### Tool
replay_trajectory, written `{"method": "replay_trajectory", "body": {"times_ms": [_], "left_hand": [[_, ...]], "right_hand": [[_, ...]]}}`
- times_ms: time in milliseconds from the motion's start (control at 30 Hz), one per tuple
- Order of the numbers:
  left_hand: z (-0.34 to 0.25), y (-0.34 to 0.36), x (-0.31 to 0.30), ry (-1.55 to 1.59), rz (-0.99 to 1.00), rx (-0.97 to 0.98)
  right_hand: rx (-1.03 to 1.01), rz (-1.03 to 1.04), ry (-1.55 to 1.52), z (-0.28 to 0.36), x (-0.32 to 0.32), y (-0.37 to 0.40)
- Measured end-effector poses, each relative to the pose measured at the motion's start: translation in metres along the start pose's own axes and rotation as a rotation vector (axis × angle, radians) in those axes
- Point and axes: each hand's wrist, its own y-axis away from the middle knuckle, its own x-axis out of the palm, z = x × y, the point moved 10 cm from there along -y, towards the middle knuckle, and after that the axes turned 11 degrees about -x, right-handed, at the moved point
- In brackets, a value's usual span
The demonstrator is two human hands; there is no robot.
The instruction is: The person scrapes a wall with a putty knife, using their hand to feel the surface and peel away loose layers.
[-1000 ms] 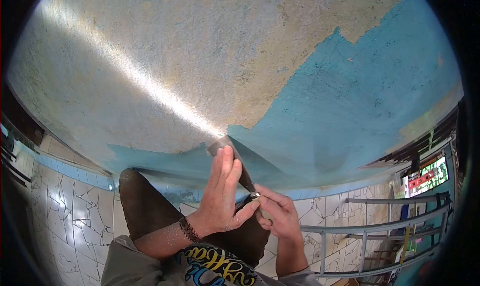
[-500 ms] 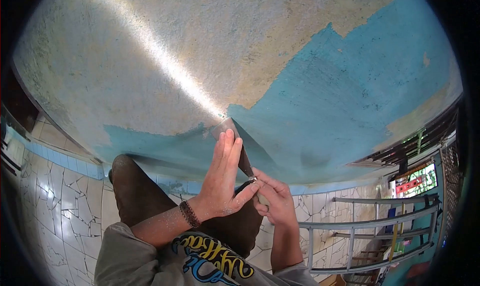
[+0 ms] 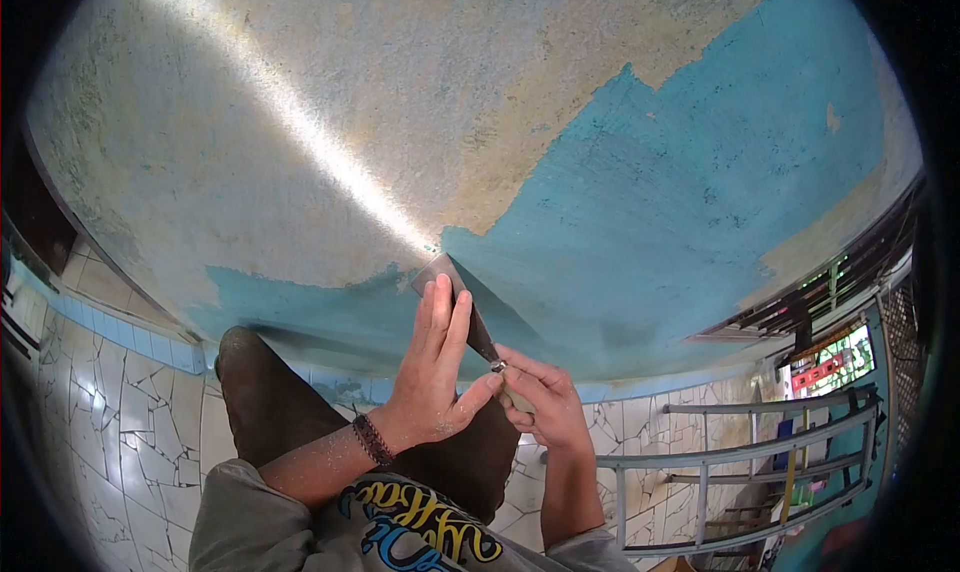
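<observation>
Right hand [image 3: 540, 404] clenches the scraper [image 3: 438, 270]; left hand [image 3: 435, 372] lies flat along its blade. Open wall [image 3: 300, 112] above the grip, knee [image 3: 255, 382] below-left, ladder [image 3: 740, 452] right.

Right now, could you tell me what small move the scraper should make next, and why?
Probably a short push forward into the blue paint: the scraper sits at the paint's edge, the left hand presses it flat, and the right hand grips it.

Wall [image 3: 400, 122] hard up against the left fingers [image 3: 440, 314], scraper [image 3: 432, 270] flat between, no gap. Free to slide left, right and past the tips along the wall. Knee [image 3: 262, 392] blocks below-left; ladder [image 3: 700, 450] down right, well apart
</observation>
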Motion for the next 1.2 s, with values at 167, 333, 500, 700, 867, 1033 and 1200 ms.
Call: {"method": "replay_trajectory", "body": {"times_ms": [167,333,500,700,867,1033,1200], "left_hand": [[0.002,-0.003,-0.011,-0.014,-0.106,-0.008],[0.001,-0.004,-0.015,-0.031,-0.016,0.011],[-0.003,-0.004,-0.016,-0.029,-0.137,0.004],[-0.001,-0.005,-0.012,-0.008,-0.050,0.013],[-0.001,-0.003,-0.010,-0.003,-0.029,0.004],[-0.002,-0.004,-0.021,-0.022,-0.091,-0.001],[0.000,-0.002,-0.017,-0.020,-0.029,-0.018]], "right_hand": [[-0.045,0.044,0.019,0.007,0.011,-0.010],[-0.012,0.008,0.005,0.009,0.006,-0.004],[0.013,-0.007,-0.006,0.005,0.009,-0.006],[0.054,-0.039,-0.061,-0.001,0.006,-0.002],[0.055,-0.003,-0.032,0.005,0.010,-0.002],[0.033,0.007,-0.020,0.003,0.019,-0.008],[0.092,-0.024,-0.047,0.000,0.016,-0.004]]}}
